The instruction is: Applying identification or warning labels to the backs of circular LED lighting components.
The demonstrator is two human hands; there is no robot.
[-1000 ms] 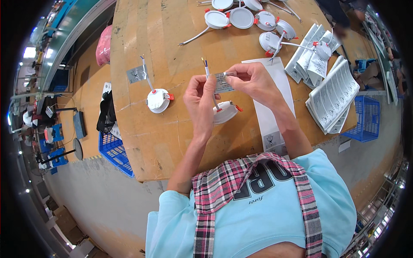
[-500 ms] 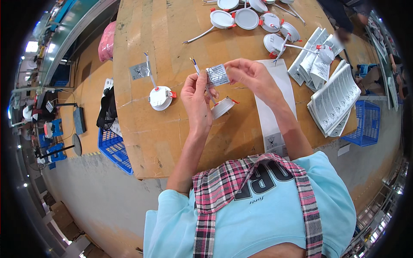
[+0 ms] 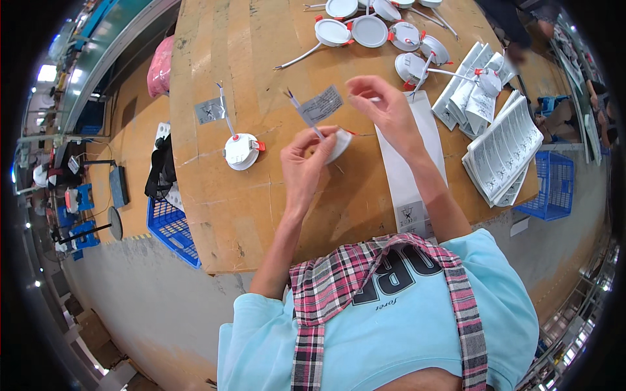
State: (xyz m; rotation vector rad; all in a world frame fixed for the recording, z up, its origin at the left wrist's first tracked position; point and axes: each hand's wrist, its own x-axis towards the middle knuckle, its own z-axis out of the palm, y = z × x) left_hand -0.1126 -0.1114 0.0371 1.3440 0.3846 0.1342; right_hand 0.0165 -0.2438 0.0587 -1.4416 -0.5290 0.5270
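Left hand (image 3: 304,163) pinches a lamp (image 3: 341,146) by its cord (image 3: 308,117), right hand (image 3: 391,117) has fingers apart — two silver tags (image 3: 323,104) are on, far lamps (image 3: 370,31) show none.

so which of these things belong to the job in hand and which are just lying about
Likely part of the job:
downlight in the left hand
silver label on its cable
label strip lying flat
folded label sheets
other downlights

Seemingly just lying about:
pink bag
blue plastic baskets
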